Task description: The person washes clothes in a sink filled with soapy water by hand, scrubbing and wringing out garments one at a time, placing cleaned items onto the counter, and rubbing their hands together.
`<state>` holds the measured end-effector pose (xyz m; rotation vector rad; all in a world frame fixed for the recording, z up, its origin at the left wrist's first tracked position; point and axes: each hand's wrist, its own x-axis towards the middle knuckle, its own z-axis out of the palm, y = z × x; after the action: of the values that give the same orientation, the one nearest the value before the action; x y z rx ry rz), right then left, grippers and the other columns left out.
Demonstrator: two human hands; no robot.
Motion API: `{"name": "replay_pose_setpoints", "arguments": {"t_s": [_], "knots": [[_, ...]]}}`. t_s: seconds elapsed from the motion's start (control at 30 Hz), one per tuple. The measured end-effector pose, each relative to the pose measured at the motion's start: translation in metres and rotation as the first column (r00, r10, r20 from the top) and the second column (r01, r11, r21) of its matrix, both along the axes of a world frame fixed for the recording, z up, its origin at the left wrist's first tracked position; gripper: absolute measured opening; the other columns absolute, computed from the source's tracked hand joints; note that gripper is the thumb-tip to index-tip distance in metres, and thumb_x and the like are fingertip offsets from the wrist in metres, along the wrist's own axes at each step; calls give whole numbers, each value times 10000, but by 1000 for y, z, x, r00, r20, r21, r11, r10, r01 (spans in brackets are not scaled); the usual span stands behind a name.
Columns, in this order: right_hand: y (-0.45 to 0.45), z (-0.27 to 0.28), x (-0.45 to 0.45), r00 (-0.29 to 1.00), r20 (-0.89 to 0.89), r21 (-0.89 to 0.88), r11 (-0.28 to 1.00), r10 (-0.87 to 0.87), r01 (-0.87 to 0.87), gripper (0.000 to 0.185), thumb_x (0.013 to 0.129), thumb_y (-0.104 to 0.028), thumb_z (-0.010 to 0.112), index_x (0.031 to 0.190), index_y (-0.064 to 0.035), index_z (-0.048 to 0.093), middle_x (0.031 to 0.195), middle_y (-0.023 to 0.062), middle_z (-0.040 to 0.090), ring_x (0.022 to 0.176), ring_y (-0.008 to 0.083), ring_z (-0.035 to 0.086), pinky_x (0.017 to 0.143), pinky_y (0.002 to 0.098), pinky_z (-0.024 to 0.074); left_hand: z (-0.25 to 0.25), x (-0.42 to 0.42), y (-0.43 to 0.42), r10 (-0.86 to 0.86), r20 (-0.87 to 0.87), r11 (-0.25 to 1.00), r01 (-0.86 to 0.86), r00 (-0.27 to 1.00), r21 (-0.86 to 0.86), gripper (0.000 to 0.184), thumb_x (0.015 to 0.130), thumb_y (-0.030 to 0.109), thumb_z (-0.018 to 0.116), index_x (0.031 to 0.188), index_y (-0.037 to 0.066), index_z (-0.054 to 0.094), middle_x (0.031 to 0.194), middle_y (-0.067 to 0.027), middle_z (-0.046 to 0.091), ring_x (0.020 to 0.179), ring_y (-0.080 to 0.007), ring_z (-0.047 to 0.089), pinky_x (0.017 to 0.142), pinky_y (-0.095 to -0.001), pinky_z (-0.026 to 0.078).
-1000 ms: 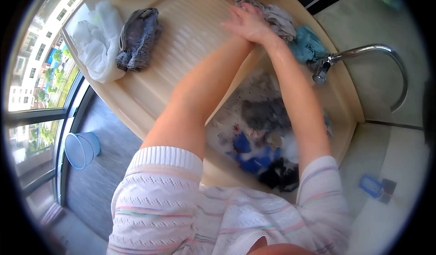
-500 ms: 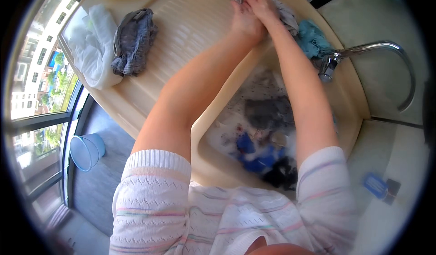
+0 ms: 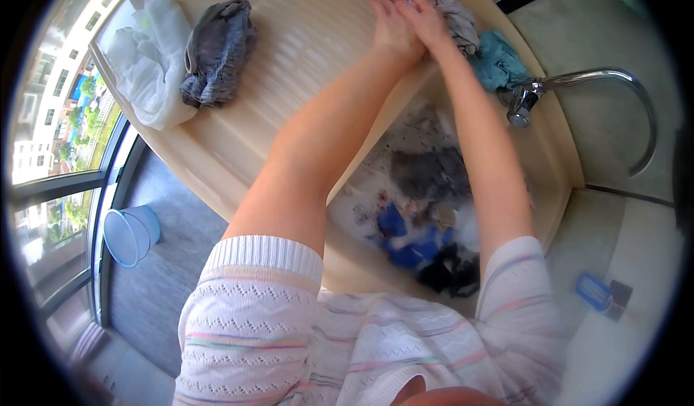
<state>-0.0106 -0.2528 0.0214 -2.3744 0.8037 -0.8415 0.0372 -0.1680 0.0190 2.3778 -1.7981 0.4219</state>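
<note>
At the far edge of the ribbed washboard, my left hand (image 3: 396, 36) and my right hand (image 3: 425, 24) are pressed together. Both are closed on a crumpled grey garment (image 3: 457, 24), which bunches out behind and to the right of them. The fingers partly hide the cloth. A teal cloth (image 3: 497, 61) lies crumpled just right of the garment, by the tap. Below my right forearm, the basin (image 3: 557, 214) holds soapy water with dark grey clothes (image 3: 430, 173), blue cloth (image 3: 412, 251) and a black piece (image 3: 452, 270).
A white cloth (image 3: 148, 66) and a dark grey garment (image 3: 219, 52) rest on the washboard's left side. The chrome tap (image 3: 526, 99) arches out to the right. A blue bucket (image 3: 132, 234) stands on the floor at left, and a blue brush (image 3: 594, 290) lies at right.
The view has shifted slightly. My hands stay together at the grey garment, with the right fingers a little more raised and spread over it. The other clothes lie as before.
</note>
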Motion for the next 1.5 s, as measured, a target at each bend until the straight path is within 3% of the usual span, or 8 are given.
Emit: {"name": "replay_pose_setpoints", "arguments": {"t_s": [0.13, 0.33, 0.47, 0.57, 0.87, 1.17, 1.43, 1.5], "knots": [[44, 28, -12, 975, 8, -285, 935, 223, -211, 329, 709, -199, 630, 979, -27, 553, 951, 126, 551, 896, 223, 524, 804, 318, 406, -9, 1, -13, 7, -60, 999, -9, 998, -44, 503, 750, 391, 480, 1181, 135, 438, 1126, -143, 475, 1073, -359, 388, 847, -588, 246], [36, 28, -19, 977, -132, 266, 955, 169, -129, 576, 655, -308, 673, 1125, -29, 488, 1171, 185, 438, 1129, 320, 377, 948, 369, 301, -6, 0, -5, 43, -19, 999, -43, 999, 4, 485, 764, 370, 456, 1173, 109, 441, 1129, -124, 489, 1057, -338, 409, 870, -574, 229], [14, -2, -12, 995, 87, 381, 922, 38, -69, 229, 866, -160, 409, 993, -65, 575, 994, 17, 565, 905, 102, 496, 805, 226, 381, 2, 1, 7, 41, 24, 999, -41, 999, -8, 464, 781, 324, 428, 1167, 67, 441, 1128, -125, 492, 1045, -318, 421, 892, -573, 205], [10, -10, -9, 998, 63, 281, 960, -27, 8, 202, 808, -220, 467, 938, -170, 613, 1035, 69, 563, 961, 262, 506, 813, 318, 405, -1, 10, 19, -24, -31, 999, 23, 999, -32, 419, 798, 272, 403, 1152, 54, 456, 1131, -113, 492, 1056, -306, 415, 900, -583, 190], [34, -8, -5, 837, -423, -339, 917, -348, 211, 317, 804, -396, 411, 1091, -311, 518, 1278, 42, 374, 1145, 303, 352, 916, 476, 315, 36, 22, 95, -123, -254, 975, 164, 959, 149, 314, 772, 215, 454, 1058, 139, 560, 1168, -77, 462, 1151, -299, 316, 887, -605, 197], [2, -23, -4, 817, -511, -405, 913, -266, 43, 436, 811, -487, 353, 1195, -296, 431, 1312, 99, 316, 1187, 330, 303, 956, 464, 264, 59, 60, 350, -69, -293, 830, -108, 954, -548, 304, 648, 23, 593, 923, 153, 594, 1089, -58, 521, 1068, -276, 443, 878, -370, 344], [50, 9, 9, 514, -758, -552, 815, -401, -178, 445, 795, -407, 443, 1202, -225, 441, 1354, 83, 241, 1217, 354, 245, 946, 533, 216, -85, 45, 501, 479, -281, 855, -368, 832, 366, 452, 639, 60, 561, 1082, 139, 524, 1237, -116, 388, 1221, -291, 257, 935, -466, 250], [78, 6, 11, 757, -651, -456, 827, -59, -328, 396, 785, -325, 494, 1142, -155, 494, 1296, 111, 329, 1184, 332, 308, 955, 449, 252, -103, 40, 501, 433, -304, 865, -297, 848, 405, 464, 650, 65, 548, 1108, 128, 505, 1258, -130, 362, 1243, -298, 221, 957, -477, 224]]}}
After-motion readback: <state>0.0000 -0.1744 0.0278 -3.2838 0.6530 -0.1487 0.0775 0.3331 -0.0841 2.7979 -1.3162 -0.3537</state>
